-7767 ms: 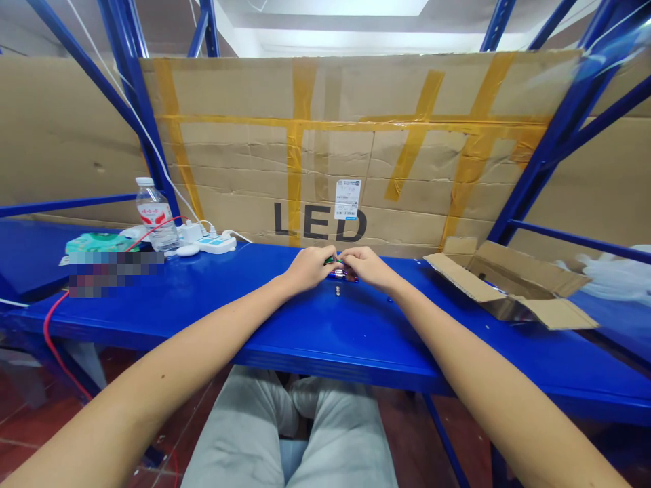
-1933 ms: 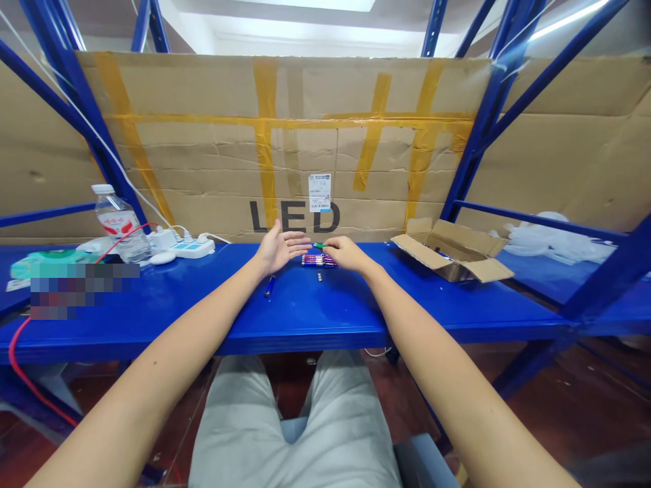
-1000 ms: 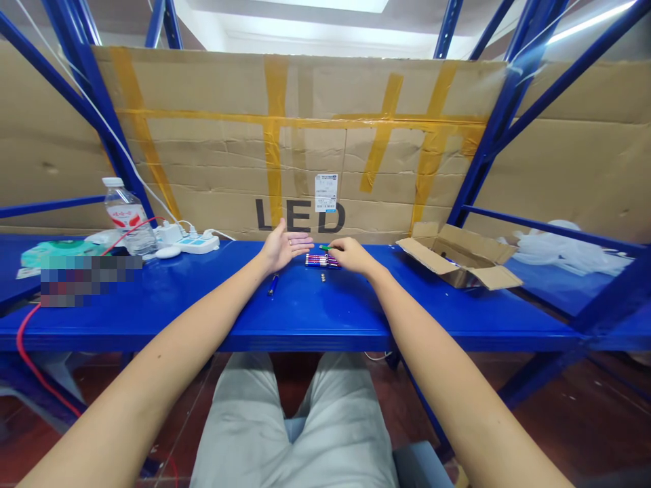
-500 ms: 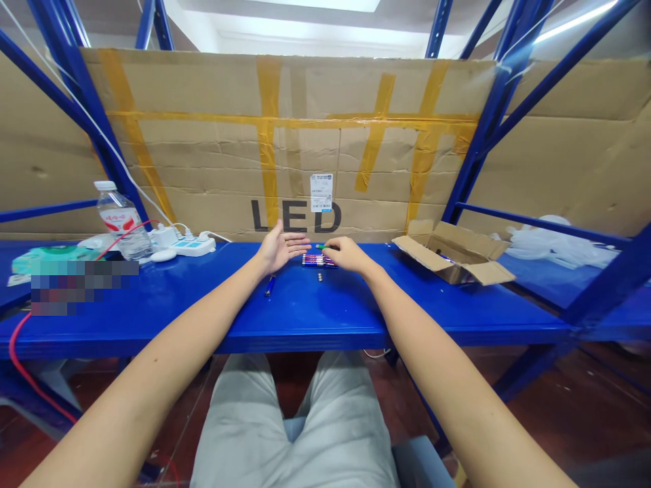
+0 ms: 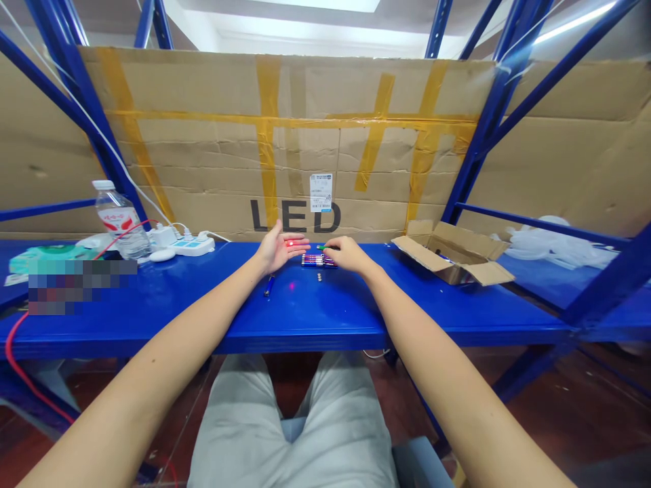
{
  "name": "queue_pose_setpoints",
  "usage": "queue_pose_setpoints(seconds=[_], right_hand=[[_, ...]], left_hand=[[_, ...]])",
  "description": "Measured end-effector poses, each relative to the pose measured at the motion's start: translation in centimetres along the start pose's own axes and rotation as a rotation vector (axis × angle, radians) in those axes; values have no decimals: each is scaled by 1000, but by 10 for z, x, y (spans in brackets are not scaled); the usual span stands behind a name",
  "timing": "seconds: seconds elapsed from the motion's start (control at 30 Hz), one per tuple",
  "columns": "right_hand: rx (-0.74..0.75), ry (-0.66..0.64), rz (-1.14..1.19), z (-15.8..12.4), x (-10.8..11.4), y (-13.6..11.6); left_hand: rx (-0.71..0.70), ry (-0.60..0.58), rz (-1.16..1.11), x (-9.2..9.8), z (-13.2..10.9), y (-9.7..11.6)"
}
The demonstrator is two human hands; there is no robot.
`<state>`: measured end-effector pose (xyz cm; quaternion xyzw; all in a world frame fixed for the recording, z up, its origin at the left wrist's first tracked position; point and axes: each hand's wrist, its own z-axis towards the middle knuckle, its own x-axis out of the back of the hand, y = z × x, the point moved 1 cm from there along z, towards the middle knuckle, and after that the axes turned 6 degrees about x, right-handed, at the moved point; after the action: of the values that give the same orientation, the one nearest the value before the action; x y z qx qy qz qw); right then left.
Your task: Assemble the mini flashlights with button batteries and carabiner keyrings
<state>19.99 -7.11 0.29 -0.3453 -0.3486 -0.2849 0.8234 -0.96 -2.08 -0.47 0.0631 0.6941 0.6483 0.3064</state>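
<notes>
While my left hand (image 5: 279, 249) lies palm-up and released near the worktop's (image 5: 203, 312) far edge, a red light spot (image 5: 289, 243) glows on its fingers. My right hand (image 5: 344, 253) pinches a small green pen-like light (image 5: 321, 247) just above a row of purple batteries (image 5: 316, 260). Beside my left wrist lies a blue pen (image 5: 268, 285).

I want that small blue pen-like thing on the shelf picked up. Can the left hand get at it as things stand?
Probably yes. The blue pen-like thing lies bare on the blue shelf, just beneath the left hand, which is open, palm up, a red light spot on its fingers. Nothing lies between them.
</notes>
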Motion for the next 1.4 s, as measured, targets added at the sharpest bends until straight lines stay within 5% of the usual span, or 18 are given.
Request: queue_pose_setpoints(seconds=[1.4], right_hand=[[-38, -43, 12, -1, -4, 5]], left_hand=[[-29, 50, -61, 4, 4, 0]])
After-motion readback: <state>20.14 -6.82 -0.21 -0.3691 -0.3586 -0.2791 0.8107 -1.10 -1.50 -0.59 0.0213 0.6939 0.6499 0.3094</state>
